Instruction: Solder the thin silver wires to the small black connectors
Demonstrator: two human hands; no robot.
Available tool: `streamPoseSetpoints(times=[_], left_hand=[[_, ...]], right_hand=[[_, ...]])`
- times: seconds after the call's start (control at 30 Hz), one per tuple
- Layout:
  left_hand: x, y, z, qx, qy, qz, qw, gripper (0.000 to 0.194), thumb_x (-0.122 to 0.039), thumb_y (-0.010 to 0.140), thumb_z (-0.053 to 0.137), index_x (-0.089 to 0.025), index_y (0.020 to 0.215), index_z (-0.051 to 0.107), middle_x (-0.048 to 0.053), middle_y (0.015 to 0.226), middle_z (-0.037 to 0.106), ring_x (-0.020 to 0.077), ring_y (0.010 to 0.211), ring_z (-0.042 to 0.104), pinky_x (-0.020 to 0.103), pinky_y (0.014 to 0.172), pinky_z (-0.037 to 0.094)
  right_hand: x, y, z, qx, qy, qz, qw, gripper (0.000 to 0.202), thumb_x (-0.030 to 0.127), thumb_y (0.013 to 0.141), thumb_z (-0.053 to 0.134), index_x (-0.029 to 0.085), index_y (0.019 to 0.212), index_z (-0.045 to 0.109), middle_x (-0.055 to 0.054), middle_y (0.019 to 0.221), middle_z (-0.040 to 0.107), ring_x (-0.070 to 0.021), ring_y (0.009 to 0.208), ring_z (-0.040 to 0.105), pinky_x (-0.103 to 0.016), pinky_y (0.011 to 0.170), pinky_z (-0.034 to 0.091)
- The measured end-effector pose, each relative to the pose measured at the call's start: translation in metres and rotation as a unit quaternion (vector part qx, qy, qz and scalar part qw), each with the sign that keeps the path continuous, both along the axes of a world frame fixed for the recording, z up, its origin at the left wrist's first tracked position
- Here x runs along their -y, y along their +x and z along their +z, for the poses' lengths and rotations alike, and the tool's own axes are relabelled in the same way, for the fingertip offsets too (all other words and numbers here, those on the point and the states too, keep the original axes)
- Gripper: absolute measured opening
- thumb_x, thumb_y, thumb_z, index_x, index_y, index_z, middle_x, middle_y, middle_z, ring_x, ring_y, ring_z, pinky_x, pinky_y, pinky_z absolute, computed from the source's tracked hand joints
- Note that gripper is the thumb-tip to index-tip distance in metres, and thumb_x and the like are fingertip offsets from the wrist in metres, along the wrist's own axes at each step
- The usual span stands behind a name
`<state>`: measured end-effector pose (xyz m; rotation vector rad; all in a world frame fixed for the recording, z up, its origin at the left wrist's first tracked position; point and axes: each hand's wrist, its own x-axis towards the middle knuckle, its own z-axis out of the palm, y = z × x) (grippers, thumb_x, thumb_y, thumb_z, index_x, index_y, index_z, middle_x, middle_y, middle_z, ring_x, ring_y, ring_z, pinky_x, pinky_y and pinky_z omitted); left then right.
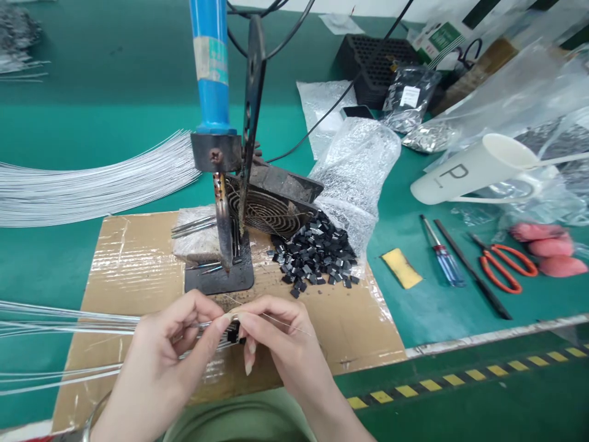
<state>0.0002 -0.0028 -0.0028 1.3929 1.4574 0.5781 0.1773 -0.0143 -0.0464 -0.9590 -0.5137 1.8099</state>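
Observation:
Thin white wires (105, 326) come in from the left side and pass into my left hand (181, 347), whose thumb and fingers are pinched together. My right hand (283, 334) is closed too, and its fingertips meet those of the left. A very fine wire (288, 323) crosses the right fingers. Just beneath the fingertips hang small black connector-like pieces (233, 335), partly hidden. Above the hands, a blue-handled soldering iron (214, 80) is clamped upright, its tip pointing down over a dark metal plate (218, 282). What exactly lies between the fingertips is too small to see.
A pile of small black pieces (317, 252) lies on the cardboard (119, 264), beside a round-grilled fan (271, 212). Rightward are a yellow sponge (402, 268), screwdriver (445, 258), black rod (473, 270), orange-handled scissors (506, 264) and a tipped white mug (478, 169). A wire bundle (92, 190) lies left.

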Motion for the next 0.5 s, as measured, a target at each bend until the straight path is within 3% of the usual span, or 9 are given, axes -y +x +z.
streamPoseSetpoints(times=[0.3, 0.5], left_hand=[[-0.003, -0.006, -0.002, -0.005, -0.040, -0.025, 0.999, 0.039, -0.052, 0.100, 0.064, -0.019, 0.080, 0.070, -0.002, 0.061, 0.056, 0.0109, 0.056, 0.045, 0.018, 0.051, 0.037], [0.003, 0.004, -0.001, 0.008, -0.016, 0.036, 0.999, 0.031, -0.046, 0.096, 0.070, -0.020, 0.080, 0.071, 0.000, 0.066, 0.067, 0.0121, 0.058, 0.056, 0.018, 0.053, 0.044]], right_hand=[[0.000, 0.006, -0.002, 0.035, 0.023, 0.009, 0.999, 0.015, 0.036, 0.088, 0.089, 0.021, 0.085, 0.088, 0.001, 0.069, 0.074, -0.0081, 0.045, 0.062, -0.018, 0.045, 0.056], [0.002, -0.001, -0.003, 0.012, 0.005, -0.003, 1.000, 0.020, 0.039, 0.086, 0.089, 0.019, 0.084, 0.087, 0.001, 0.068, 0.072, -0.0079, 0.044, 0.060, -0.019, 0.043, 0.053]])
